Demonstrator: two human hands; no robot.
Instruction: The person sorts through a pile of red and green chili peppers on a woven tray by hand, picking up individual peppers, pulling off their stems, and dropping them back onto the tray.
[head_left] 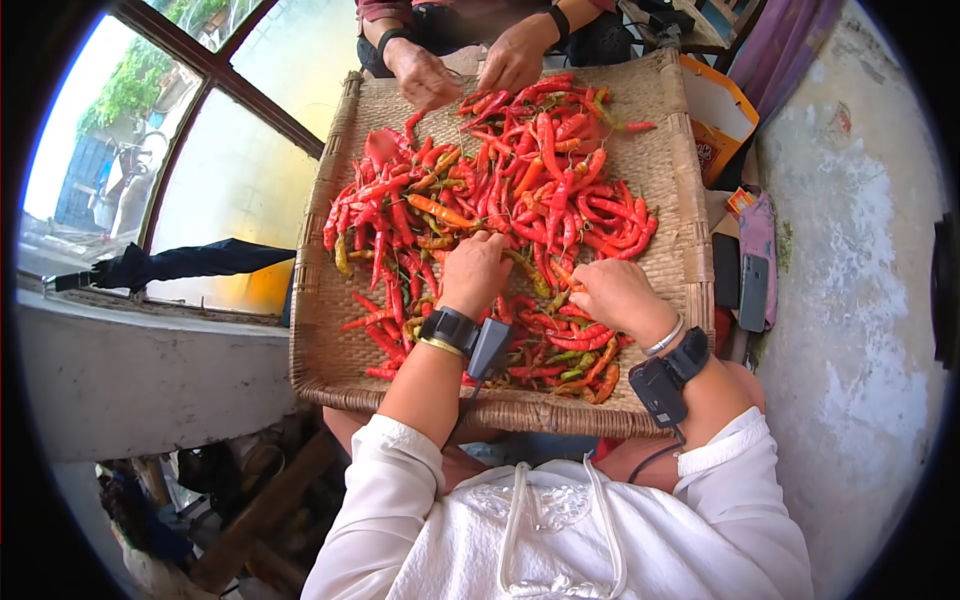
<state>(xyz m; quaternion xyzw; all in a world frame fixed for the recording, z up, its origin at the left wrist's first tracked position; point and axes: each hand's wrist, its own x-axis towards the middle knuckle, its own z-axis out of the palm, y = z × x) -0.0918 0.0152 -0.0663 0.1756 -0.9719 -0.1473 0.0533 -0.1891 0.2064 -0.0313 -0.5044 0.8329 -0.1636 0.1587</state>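
Observation:
Red chili peppers [545, 190], with some green and orange ones among them, lie heaped on a woven tray [685, 200] with a raised rim. My left hand [475, 272] rests on the middle of the heap, fingers bent down among the peppers; its fingertips are hidden. To its right, my right hand [617, 293] has thumb and fingers pinched together at an orange-red pepper [568, 277]. Both wrists carry strapped devices. A greenish pepper [528, 272] lies between the two hands.
Across the tray, a co-worker's hands [425, 75] are over the far edge of the heap. A folded dark umbrella [200, 262] lies on the window sill at left. At right are a phone [753, 292], an orange box [715, 115] and a stained wall [850, 250].

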